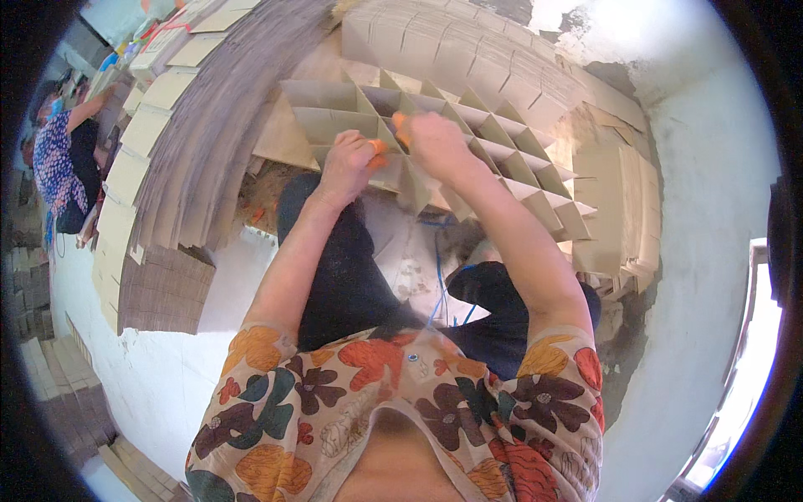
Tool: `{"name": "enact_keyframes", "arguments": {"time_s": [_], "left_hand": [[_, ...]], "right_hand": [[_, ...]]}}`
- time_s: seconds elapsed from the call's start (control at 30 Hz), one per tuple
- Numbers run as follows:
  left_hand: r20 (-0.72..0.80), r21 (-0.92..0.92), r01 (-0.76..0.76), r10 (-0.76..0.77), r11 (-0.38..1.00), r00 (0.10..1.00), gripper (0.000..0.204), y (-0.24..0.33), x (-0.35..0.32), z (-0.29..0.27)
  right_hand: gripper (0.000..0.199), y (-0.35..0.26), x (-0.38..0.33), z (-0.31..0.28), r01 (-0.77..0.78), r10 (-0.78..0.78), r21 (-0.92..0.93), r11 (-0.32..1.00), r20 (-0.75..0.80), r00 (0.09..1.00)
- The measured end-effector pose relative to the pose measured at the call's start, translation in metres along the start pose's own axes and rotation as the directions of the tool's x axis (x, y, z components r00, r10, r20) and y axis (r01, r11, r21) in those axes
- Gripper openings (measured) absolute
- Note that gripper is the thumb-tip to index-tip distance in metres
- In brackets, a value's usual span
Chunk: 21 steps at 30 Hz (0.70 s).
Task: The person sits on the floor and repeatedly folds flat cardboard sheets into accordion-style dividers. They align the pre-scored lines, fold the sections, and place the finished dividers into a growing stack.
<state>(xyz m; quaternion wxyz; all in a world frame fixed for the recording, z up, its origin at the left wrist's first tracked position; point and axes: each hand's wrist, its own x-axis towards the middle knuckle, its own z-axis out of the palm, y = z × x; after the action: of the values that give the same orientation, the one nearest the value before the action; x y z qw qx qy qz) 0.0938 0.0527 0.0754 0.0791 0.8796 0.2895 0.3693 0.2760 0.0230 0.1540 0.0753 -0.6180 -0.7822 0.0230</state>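
Note:
A cardboard divider grid (535,174) of interlocked strips, with open diamond-shaped cells, lies in front of me above my knees. My left hand (347,167) is closed at the grid's near left side, its thumb and fingertips pressed together on a cardboard strip. Orange covers show on its fingertips. Farther in and to the right, my right hand (435,144) is curled over the grid, pinching a strip edge; orange covers are on its fingers too. Motion blurs both hands and the strips between them, and the exact grip points are partly hidden.
Flat cardboard strips (468,54) are stacked behind the grid. Another stack (619,209) stands on the right by a pale wall (711,167). A long row of cardboard sheets (192,142) runs along the left. Beyond it a person (71,159) in a patterned top works. Blue cord (439,268) lies between my legs.

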Motion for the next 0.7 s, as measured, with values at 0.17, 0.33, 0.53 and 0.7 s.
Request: {"name": "enact_keyframes", "arguments": {"time_s": [0.17, 0.33, 0.53, 0.7], "left_hand": [[-0.019, 0.122, -0.05, 0.053, 0.991, 0.998, 0.06, 0.028, 0.012, -0.015], [0.311, 0.222, -0.124, 0.05, 0.967, 0.949, 0.072, 0.035, 0.009, -0.011], [0.126, 0.22, -0.092, 0.066, 0.971, 0.99, 0.072, 0.037, 0.015, -0.019], [-0.058, 0.265, 0.054, -0.04, 0.963, 0.998, 0.065, 0.013, 0.005, -0.035]], "right_hand": [[0.024, 0.089, -0.071, -0.021, -0.248, 0.222, 0.018, 0.969, -0.519, 0.826], [0.056, 0.231, -0.208, -0.02, -0.74, 0.518, -0.206, 0.64, -0.596, 0.614], [0.072, 0.27, -0.306, 0.001, -0.931, 0.855, -0.246, 0.269, -0.385, 0.348], [0.062, 0.298, -0.324, 0.003, -0.899, 0.854, -0.276, 0.34, -0.31, 0.418]]}}
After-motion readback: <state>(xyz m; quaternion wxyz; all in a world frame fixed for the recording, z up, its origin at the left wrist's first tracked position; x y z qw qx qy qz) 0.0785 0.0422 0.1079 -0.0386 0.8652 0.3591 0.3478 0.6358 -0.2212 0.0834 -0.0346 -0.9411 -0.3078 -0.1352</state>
